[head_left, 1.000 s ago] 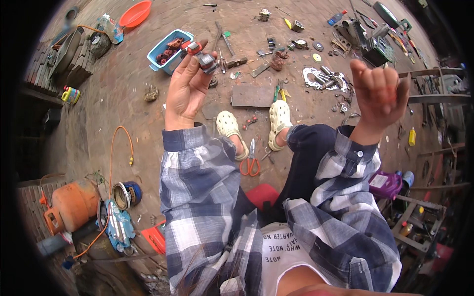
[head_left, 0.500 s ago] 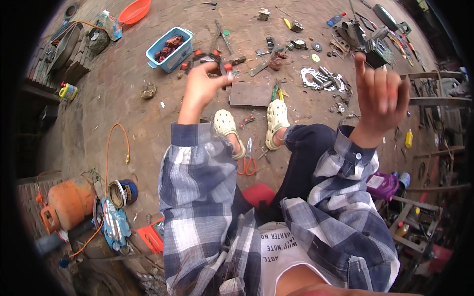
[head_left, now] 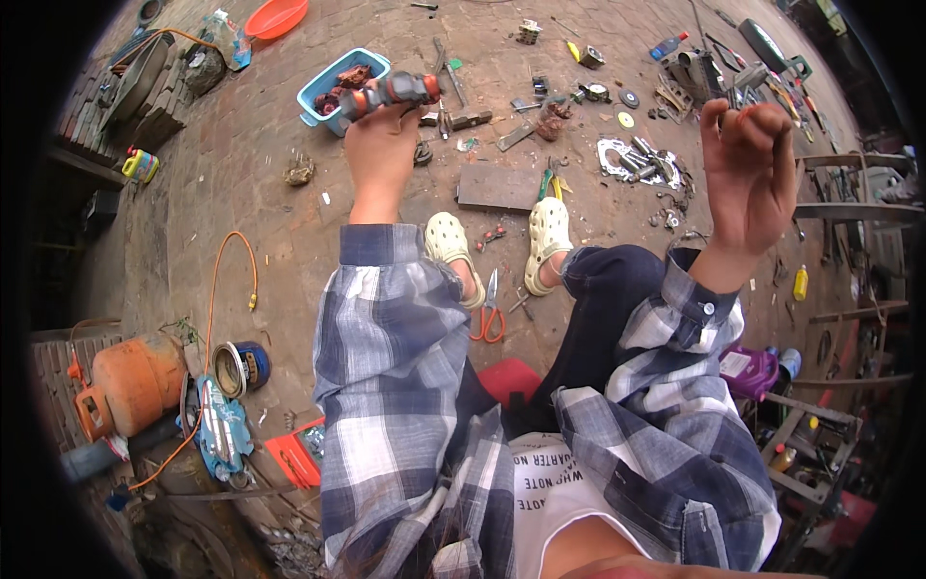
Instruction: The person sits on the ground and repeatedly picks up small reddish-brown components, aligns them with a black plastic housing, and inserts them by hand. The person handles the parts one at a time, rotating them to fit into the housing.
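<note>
My left hand is raised over the ground near the blue basin and is closed on a dark grey part with red ends. The part hides a corner of the basin, which holds reddish-brown metal pieces. On the right, my right hand is held up in the air with its fingers bent inward. Whether anything small sits between those fingers is hidden. A dark flat block lies just beyond my feet, beside green-handled pliers. Orange-handled scissors rest between my shoes.
Metal parts and a white gasket are scattered ahead to the right. A dark crate stands behind my right hand. At left are an orange gas cylinder, an open tin and an orange hose. A metal rack borders the right side.
My left hand has closed on the grey and red part and now holds it up, a little left of before. The raised finger of my right hand has bent inward.
</note>
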The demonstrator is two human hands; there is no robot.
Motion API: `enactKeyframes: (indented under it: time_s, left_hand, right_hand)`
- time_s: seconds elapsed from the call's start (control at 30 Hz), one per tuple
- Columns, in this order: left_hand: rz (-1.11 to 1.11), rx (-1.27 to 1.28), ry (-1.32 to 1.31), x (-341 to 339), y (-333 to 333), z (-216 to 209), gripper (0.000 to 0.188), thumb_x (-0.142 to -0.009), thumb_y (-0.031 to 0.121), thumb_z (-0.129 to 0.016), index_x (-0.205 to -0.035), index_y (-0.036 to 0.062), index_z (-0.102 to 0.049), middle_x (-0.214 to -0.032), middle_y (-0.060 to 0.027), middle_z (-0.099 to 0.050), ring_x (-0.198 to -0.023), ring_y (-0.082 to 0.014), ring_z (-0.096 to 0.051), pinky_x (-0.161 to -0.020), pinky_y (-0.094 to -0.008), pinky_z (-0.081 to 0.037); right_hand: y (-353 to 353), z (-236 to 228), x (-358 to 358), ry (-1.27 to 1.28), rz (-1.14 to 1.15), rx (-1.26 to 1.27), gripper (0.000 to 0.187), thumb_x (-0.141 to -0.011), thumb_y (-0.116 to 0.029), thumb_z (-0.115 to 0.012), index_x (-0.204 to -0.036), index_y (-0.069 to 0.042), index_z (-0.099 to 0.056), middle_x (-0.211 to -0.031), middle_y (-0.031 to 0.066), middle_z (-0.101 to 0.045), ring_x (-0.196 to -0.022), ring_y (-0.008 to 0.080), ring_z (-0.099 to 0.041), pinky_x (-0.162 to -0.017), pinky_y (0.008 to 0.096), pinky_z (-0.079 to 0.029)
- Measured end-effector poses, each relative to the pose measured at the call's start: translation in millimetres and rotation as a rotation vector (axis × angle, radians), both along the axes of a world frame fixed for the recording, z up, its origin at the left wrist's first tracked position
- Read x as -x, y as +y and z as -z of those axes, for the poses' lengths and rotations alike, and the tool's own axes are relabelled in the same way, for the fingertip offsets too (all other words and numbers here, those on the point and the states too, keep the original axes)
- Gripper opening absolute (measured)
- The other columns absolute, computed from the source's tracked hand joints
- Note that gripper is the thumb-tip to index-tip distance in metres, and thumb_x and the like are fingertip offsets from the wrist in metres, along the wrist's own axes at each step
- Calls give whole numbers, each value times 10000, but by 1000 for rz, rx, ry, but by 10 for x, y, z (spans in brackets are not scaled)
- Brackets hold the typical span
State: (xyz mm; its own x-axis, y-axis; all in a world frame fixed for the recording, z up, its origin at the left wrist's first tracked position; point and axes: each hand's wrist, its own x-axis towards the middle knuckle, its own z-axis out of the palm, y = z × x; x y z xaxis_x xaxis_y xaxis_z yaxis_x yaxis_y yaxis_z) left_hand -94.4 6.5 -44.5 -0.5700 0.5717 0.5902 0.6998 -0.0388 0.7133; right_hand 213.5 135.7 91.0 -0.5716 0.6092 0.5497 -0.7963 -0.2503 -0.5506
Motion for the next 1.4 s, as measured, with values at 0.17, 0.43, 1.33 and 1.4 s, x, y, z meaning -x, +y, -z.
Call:
enactKeyframes:
  time_s: [0.17, 0.43, 1.33, 1.4]
  left_hand:
    - [-14, -91, -61, -205, 92, -147, 167, -812, 189, -687, -956, 125, -632, -831, -75, -636, -744, -239, -634, -687, -294, -483]
    - [-157, -138, 342, -279, 164, -195, 268, -758, 148, -718, -1025, 151, -692, -848, -43, -639, -747, -199, -640, -676, -298, -498]
    - [705, -238, -1116, 173, -392, -200, 361, -839, 5, -627, -1190, -38, -555, -1179, -126, -596, -1016, -260, -629, -900, -336, -513]
    - [633, -247, -1129, 171, -360, -207, 363, -839, -3, -625, -1193, -40, -553, -1151, -110, -609, -1008, -244, -633, -883, -313, -515]
  right_hand:
    - [36, -67, 2, 113, -15, 64, 108, -942, -143, -493, -950, -63, -565, -923, 0, -567, -840, 95, -528, -1060, 421, -248]
    - [-295, -405, -55, -26, -563, -998, 212, -923, -207, -584, -847, -42, -694, -845, 67, -712, -650, 111, -616, -832, 299, -371]
    - [255, 399, -40, -1372, 73, -1045, 305, -855, -308, -643, -913, -11, -679, -808, 93, -693, -755, 230, -664, -1080, 455, -220]
    - [146, 291, 23, -1046, -334, -954, 318, -836, -328, -651, -874, -15, -688, -780, 91, -691, -718, 237, -665, -1099, 508, -158]
